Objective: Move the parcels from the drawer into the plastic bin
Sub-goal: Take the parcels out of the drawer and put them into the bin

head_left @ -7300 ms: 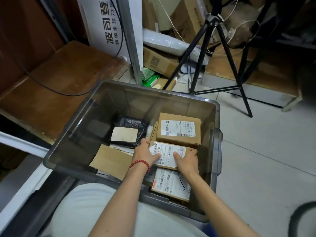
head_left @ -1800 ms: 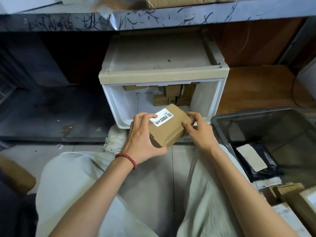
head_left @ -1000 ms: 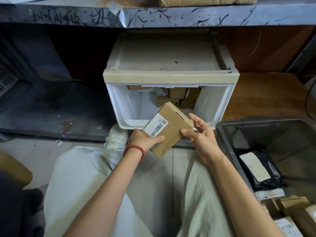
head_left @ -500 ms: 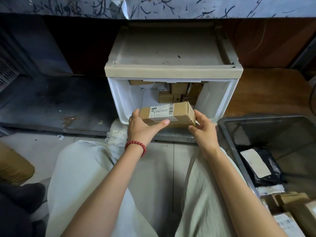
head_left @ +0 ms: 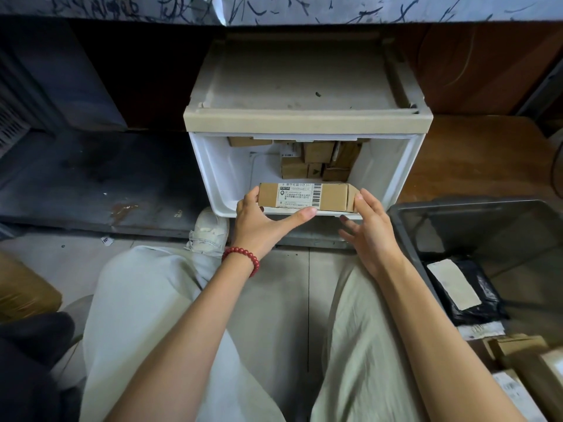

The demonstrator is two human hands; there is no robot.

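Note:
A brown cardboard parcel [head_left: 330, 197] with a white barcode label is held level over the front edge of the white pulled-out drawer [head_left: 210, 166]. My left hand [head_left: 262, 220], with a red bead bracelet on the wrist, grips its left end with the thumb underneath. My right hand [head_left: 368, 229] presses against its right end. Several small brown parcels [head_left: 316, 161] lie piled at the back of the drawer. The grey plastic bin [head_left: 441, 208] stands at the right and holds a black bag parcel [head_left: 466, 290] and several cardboard parcels [head_left: 524, 363].
The drawer sits in a beige cabinet [head_left: 307, 120] under a scribbled shelf edge. My legs in light trousers fill the foreground, with a white shoe [head_left: 208, 229] beside the drawer. A dark metal platform lies left, a wooden board [head_left: 475, 156] right, and a brown object [head_left: 24, 293] at far left.
The parcel was turned from a tilted pose to level with its label facing me. It has shifted a little forward over the drawer's front edge, still held in both hands.

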